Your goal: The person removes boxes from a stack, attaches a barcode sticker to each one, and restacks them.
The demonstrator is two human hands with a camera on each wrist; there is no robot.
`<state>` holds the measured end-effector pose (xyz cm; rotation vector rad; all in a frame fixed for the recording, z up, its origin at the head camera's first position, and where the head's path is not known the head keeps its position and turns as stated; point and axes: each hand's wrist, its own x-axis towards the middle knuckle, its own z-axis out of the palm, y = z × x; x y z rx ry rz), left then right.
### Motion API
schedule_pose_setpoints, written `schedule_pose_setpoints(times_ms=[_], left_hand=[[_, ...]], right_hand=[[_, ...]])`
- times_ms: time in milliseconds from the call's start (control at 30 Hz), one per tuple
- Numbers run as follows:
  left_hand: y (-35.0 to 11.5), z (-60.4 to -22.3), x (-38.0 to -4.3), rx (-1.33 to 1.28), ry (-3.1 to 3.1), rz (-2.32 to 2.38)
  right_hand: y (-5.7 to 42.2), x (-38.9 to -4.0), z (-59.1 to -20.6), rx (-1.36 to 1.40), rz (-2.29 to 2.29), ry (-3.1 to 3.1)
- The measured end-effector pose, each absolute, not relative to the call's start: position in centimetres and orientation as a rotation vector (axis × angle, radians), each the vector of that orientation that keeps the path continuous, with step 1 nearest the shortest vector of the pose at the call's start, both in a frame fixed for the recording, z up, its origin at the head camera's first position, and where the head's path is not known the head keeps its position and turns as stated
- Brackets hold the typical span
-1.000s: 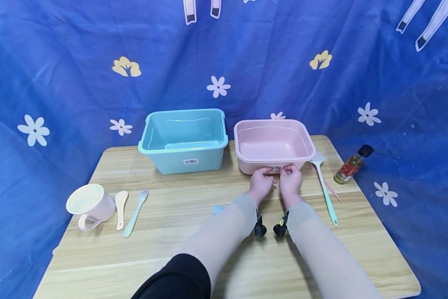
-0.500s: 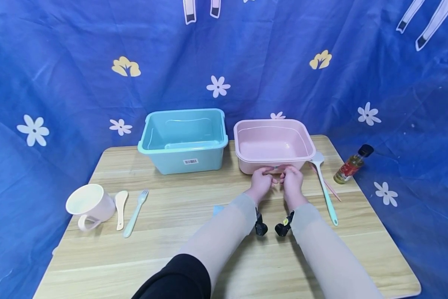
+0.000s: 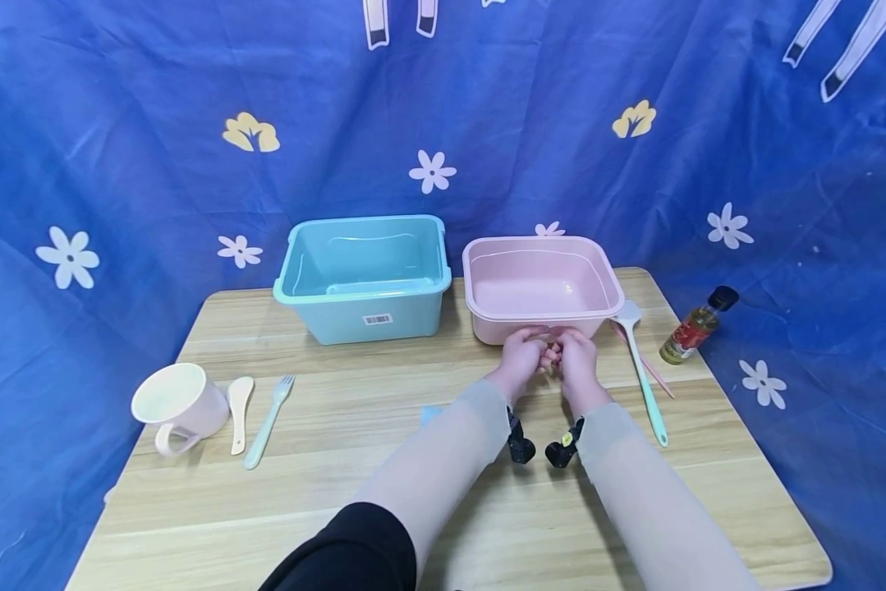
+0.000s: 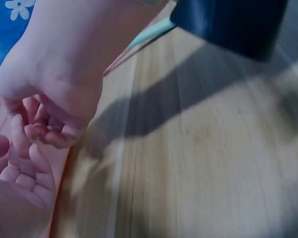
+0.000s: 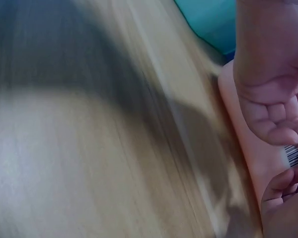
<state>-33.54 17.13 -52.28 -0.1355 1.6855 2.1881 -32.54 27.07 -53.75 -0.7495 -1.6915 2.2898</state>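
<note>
In the head view, a pink plastic basin (image 3: 543,316) stands at the back right of the table. My left hand (image 3: 520,361) and right hand (image 3: 577,361) meet side by side at its front wall, below the rim. The right wrist view shows a barcode sticker (image 5: 292,155) on the pink wall, between the fingertips of both hands and partly covered by them. In the left wrist view, the fingers of my right hand (image 4: 54,106) are curled, and my left hand (image 4: 25,191) has its fingers bent towards them. I cannot tell whether either hand pinches the sticker.
A blue bin (image 3: 361,320) stands left of the basin. At the left lie a white mug (image 3: 184,404), a spoon (image 3: 239,414) and a fork (image 3: 270,423). To the right are a spatula (image 3: 644,373), a pink stick (image 3: 657,376) and an oil bottle (image 3: 692,330).
The barcode sticker, seen between the fingers a second ago, is now covered by them in the head view. My fingertips have drawn together; the right wrist has shifted slightly rightward. The basin stays put.
</note>
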Motion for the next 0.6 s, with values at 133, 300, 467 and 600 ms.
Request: schedule_pose_setpoints(times_ms=[133, 300, 467, 600], left_hand=[[17.1, -52.4, -33.5, -0.165, 1.688, 2.183], [16.5, -53.2, -33.5, -0.199, 1.707, 2.145], [14.4, -53.5, -33.8, -0.300, 1.955, 2.060], [11.0, -53.1, -34.7, -0.433, 2.194, 2.078]], right_hand=[[27.0, -32.6, -53.5, -0.769, 2.334, -1.672], [27.3, -32.5, -53.8, -0.805, 2.271, -1.726], [28.7, -32.0, -53.9, -0.936, 1.913, -1.821], [31.0, -32.1, -52.8, -0.987, 1.636, -1.811]])
